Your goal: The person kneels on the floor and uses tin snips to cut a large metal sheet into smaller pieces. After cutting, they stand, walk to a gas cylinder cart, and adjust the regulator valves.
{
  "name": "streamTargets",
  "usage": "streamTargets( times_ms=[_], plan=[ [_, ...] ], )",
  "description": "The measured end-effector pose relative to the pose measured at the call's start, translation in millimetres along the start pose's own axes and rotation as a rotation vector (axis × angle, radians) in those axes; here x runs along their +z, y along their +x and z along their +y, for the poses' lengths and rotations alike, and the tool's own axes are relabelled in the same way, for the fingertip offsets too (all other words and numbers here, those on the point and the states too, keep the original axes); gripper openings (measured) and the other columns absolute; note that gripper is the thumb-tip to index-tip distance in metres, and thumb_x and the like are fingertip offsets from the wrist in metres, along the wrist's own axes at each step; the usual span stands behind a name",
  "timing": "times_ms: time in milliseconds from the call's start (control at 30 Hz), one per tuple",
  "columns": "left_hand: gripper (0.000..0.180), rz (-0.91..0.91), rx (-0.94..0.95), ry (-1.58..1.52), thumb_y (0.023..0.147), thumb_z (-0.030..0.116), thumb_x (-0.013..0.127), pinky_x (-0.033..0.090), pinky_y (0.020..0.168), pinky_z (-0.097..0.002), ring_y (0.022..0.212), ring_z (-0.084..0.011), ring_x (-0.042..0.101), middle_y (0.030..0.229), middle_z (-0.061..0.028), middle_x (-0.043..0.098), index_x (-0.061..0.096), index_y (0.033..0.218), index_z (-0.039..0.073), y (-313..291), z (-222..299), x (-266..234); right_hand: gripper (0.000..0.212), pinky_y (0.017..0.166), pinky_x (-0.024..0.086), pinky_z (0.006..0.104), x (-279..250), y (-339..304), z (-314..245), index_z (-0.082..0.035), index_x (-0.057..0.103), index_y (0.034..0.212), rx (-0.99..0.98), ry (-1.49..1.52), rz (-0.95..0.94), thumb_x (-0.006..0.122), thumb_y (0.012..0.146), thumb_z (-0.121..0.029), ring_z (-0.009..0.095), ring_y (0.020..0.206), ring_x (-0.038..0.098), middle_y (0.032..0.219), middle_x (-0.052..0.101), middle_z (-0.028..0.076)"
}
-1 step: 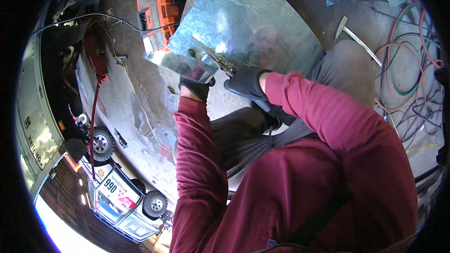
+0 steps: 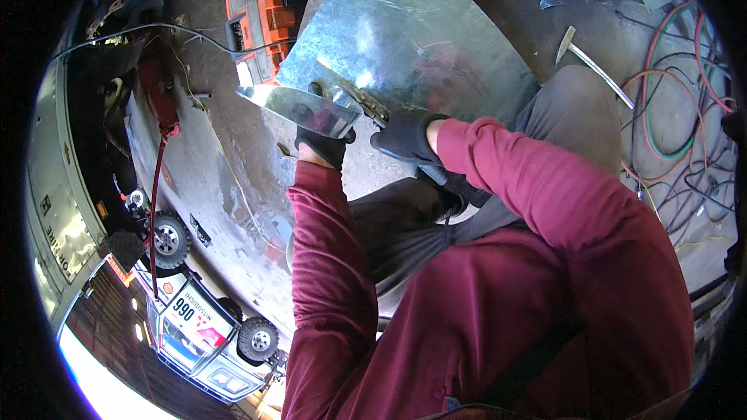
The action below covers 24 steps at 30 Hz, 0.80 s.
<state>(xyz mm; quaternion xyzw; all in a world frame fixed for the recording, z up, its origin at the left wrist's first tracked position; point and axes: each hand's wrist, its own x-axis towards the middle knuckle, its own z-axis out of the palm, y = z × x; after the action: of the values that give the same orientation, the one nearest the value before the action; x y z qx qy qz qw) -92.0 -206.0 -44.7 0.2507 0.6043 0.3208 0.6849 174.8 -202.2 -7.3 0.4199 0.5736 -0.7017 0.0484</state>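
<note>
- Silver sheet metal point(image 2: 424, 39) is spread broad and bright ahead of the body, its right-hand edge brought close beside a grey-trousered knee point(image 2: 576, 105).
- And here, at the sheet's near-left side, a narrow curved flap point(image 2: 303, 111) of the same shiny metal is seen tilted up; whether it is joined to the sheet is hidden.
- That flap is grasped at its near edge by the left hand point(image 2: 328, 148), gloved in black, fingers wrapped on the metal.
- On the other side, metal snips point(image 2: 366, 105) are gripped by the right hand point(image 2: 408, 138), black-gloved too, fingers curled round the handles; the tool is pointed up and left, its head laid between flap and sheet.
- How far the blades are parted cannot be told.
- Both arms are covered by maroon sleeves point(image 2: 331, 241), the right one angled in across the lap.
- Beyond the flap, an orange-and-grey toolbox point(image 2: 264, 15) is set on the grey floor point(image 2: 218, 155), with a dark cable point(image 2: 183, 27) run up to it.
- Over to the right, a hammer point(image 2: 591, 62) is laid near the knee, and red and green hoses point(image 2: 650, 101) are heaped in loops.
- Far lower left, a pale vehicle point(image 2: 226, 377) is glimpsed on knobbly tyres point(image 2: 257, 337).
</note>
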Motion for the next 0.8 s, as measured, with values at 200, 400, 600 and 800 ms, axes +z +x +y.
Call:
streamTargets(
  times_ms=[200,400,600,800],
  plan=[
    [0.030,-0.127,-0.049,0.161,0.108,0.028,0.042,0.050,0.060,-0.0404,0.093,-0.0250,0.065,0.111,-0.0079,0.066,0.051,0.133,0.014,-1,4,-7,0.060,0.086,0.054,0.0468,-13,6,4,0.005,0.074,0.104,-0.045,-0.038,0.007,0.057,0.090,-0.051,0.042,0.092,0.072,0.100,0.074,0.026],
    [0.060,0.213,-0.101,-0.209,0.095,0.070,0.058,0.044,0.039,-0.0268,0.054,-0.0185,0.061,0.087,-0.0102,0.071,0.065,0.113,0.012,5,14,29,0.055,0.089,0.054,0.0481,-12,11,11,0.003,0.075,0.101,-0.088,-0.145,0.097,0.058,0.090,-0.048,0.042,0.097,0.073,0.103,0.074,0.029],
    [0.060,0.114,-0.141,-0.369,0.098,0.067,0.056,0.046,0.041,-0.0284,0.061,-0.0187,0.064,0.093,-0.0087,0.070,0.064,0.120,0.012,2,16,23,0.064,0.092,0.053,0.0493,6,4,12,0.007,0.057,0.129,0.044,-0.008,0.233,0.059,0.091,-0.045,0.045,0.104,0.070,0.108,0.071,0.033],
    [0.042,0.238,-0.055,-0.150,0.107,0.042,0.058,0.050,0.080,-0.0350,0.089,-0.0216,0.064,0.109,-0.0055,0.070,0.061,0.134,0.011,-23,26,47,0.052,0.092,0.053,0.0513,9,3,25,-0.002,0.062,0.127,-0.033,-0.034,0.309,0.059,0.092,-0.041,0.046,0.104,0.069,0.110,0.071,0.030]
  ],
)
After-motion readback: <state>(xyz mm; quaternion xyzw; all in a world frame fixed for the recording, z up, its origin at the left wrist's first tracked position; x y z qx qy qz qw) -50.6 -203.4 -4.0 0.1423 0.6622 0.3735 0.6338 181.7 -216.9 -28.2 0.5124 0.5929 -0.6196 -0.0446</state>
